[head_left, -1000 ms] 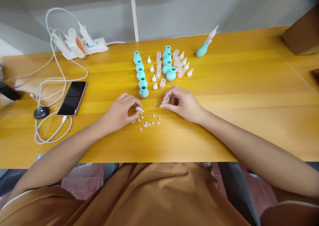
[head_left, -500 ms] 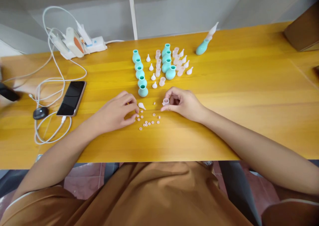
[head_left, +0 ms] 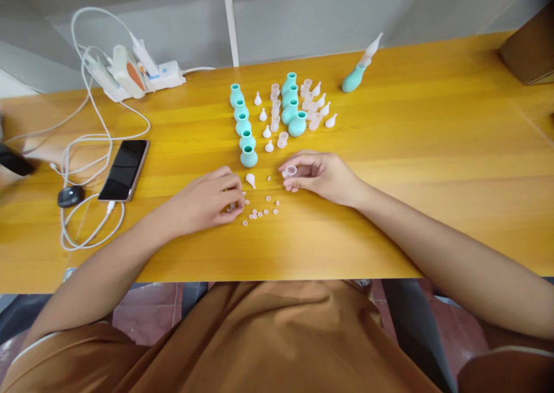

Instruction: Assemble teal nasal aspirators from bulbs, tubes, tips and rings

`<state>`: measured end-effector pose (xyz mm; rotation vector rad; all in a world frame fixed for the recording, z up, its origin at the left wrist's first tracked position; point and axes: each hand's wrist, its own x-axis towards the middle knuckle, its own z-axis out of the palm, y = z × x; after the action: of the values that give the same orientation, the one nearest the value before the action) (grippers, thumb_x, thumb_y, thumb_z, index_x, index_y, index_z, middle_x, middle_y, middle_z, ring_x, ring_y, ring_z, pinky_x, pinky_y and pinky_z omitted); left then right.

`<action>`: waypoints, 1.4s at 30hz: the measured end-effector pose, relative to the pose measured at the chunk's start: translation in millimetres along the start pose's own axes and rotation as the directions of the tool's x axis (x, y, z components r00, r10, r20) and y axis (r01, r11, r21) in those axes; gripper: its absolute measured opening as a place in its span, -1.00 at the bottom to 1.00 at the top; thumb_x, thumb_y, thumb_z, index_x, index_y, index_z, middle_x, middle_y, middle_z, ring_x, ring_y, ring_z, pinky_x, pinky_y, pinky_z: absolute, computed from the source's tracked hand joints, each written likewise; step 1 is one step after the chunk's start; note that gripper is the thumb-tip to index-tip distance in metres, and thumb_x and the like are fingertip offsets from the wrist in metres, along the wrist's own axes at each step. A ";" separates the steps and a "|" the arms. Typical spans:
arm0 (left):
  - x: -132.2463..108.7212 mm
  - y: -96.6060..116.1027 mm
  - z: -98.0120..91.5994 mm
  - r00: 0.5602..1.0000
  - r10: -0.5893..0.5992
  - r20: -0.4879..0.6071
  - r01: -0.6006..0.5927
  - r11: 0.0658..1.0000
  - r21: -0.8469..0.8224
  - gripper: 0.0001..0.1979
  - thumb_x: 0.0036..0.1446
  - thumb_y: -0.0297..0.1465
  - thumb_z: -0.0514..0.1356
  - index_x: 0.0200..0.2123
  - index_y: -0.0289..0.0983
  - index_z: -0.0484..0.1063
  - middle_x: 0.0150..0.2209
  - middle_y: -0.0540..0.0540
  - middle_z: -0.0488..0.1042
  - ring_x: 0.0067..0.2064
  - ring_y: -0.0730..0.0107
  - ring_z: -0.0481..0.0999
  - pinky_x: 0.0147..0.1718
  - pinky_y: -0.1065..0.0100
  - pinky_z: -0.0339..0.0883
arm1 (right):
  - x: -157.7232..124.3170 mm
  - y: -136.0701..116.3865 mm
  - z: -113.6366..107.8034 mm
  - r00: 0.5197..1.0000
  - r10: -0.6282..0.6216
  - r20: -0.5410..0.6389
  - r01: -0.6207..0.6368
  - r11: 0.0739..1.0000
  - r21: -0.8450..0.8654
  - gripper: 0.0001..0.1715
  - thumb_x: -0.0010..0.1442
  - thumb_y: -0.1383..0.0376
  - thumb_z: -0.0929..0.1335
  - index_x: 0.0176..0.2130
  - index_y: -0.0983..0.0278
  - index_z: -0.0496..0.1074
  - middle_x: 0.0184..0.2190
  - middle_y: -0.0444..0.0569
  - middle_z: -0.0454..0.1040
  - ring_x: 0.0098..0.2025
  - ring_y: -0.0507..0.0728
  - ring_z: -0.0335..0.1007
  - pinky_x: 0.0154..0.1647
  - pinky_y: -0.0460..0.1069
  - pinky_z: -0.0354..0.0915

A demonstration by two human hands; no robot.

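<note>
White tip: It lies loose on the table, our white tip [head_left: 251, 180], just on our side of the front-left teal bulb [head_left: 249, 157]; a second ago our left hand was pinching it.
Left hand: We have brought the left hand [head_left: 210, 201] to the small rings [head_left: 254, 212], nearer us than that bulb; its fingers are drawn close together, but we cannot tell whether they grip a ring.
Work in hand: With the tip put down, we judge that the rings now occupy this hand.
Clear cup: Our right hand [head_left: 324, 179] holds the clear cup [head_left: 291, 171] between thumb and fingers, right of the bulb and slightly nearer us.
Earlier frame: The cup's round mouth shows more fully than a second ago; the bulb itself stands where it stood.
</note>
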<state>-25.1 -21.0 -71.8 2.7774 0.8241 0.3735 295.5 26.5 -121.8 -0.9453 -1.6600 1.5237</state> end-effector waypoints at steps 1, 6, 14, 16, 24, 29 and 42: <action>0.1 0.9 -1.1 1.000 -0.005 -0.002 0.005 1.000 -0.011 -0.91 0.42 -0.43 0.25 -0.16 -0.21 0.59 -0.16 -0.12 0.63 -0.09 0.19 0.50 -0.03 0.18 0.40 | -0.9 -1.1 1.0 1.000 -0.014 0.005 0.014 1.000 0.008 -0.40 0.08 -0.04 0.72 -0.08 0.31 0.69 -0.07 0.06 0.63 -0.27 0.09 0.68 -0.14 0.03 0.67; 2.5 12.0 -4.7 0.994 -0.054 -0.095 0.031 0.973 -0.228 -0.91 0.32 -0.53 0.27 -0.18 -0.22 0.51 -0.20 -0.04 0.62 -0.13 0.30 0.54 -0.02 0.24 0.43 | -16.7 -15.9 18.7 0.998 -0.061 0.035 0.057 0.994 0.092 -0.50 0.30 -0.02 0.63 -0.01 0.29 0.64 0.02 0.08 0.63 -0.24 0.07 0.68 -0.10 0.04 0.68; 5.6 37.8 9.8 0.920 -0.270 -0.284 0.043 0.790 -0.612 -0.91 0.33 -0.40 0.46 -0.17 -0.19 0.61 -0.23 -0.04 0.69 -0.24 0.39 0.63 -0.20 0.34 0.53 | -49.1 -31.2 55.2 0.986 -0.049 0.162 -0.005 0.949 0.316 -0.68 0.46 0.19 0.54 0.06 0.28 0.47 -0.09 -0.01 0.65 -0.19 0.02 0.71 -0.21 -0.12 0.60; 4.0 40.9 11.7 0.920 -0.285 -0.269 0.036 0.745 -0.666 -0.89 0.34 -0.35 0.49 -0.16 -0.19 0.63 -0.23 -0.05 0.70 -0.23 0.37 0.67 -0.19 0.32 0.55 | -53.5 -32.8 59.5 0.982 -0.039 0.187 -0.027 0.941 0.338 -0.72 0.47 0.23 0.53 0.04 0.28 0.45 -0.10 -0.02 0.65 -0.17 0.02 0.71 -0.19 -0.12 0.60; -0.7 40.7 16.1 0.926 -0.273 -0.261 0.018 0.721 -0.693 -0.88 0.34 -0.37 0.50 -0.10 -0.19 0.67 -0.23 -0.06 0.71 -0.23 0.36 0.71 -0.17 0.31 0.58 | -58.6 -35.4 65.9 0.973 0.022 0.229 -0.105 0.928 0.358 -0.70 0.44 0.24 0.55 0.02 0.29 0.46 -0.19 -0.03 0.67 -0.20 0.01 0.71 -0.16 -0.11 0.62; 4.7 42.2 15.3 0.927 -0.211 -0.310 -0.028 0.786 -0.618 -0.89 0.33 -0.42 0.49 -0.10 -0.21 0.68 -0.21 -0.06 0.72 -0.22 0.40 0.71 -0.17 0.36 0.58 | -57.7 -31.8 66.9 0.966 0.040 0.254 -0.134 0.922 0.364 -0.68 0.41 0.23 0.57 -0.02 0.31 0.47 -0.26 -0.07 0.65 -0.23 0.00 0.69 -0.18 -0.11 0.61; 8.1 44.0 10.3 0.916 -0.147 -0.373 -0.053 0.878 -0.476 -0.92 0.33 -0.40 0.49 -0.14 -0.22 0.68 -0.23 -0.08 0.71 -0.20 0.39 0.71 -0.15 0.41 0.59 | -56.4 -31.8 63.1 0.956 0.049 0.291 -0.159 0.916 0.369 -0.68 0.41 0.23 0.57 -0.01 0.31 0.47 -0.22 -0.05 0.65 -0.22 0.00 0.69 -0.19 -0.12 0.58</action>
<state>6.7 -53.9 -67.8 2.2370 0.7495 1.0136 267.3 -55.4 -95.7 -0.6350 -1.4204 2.0424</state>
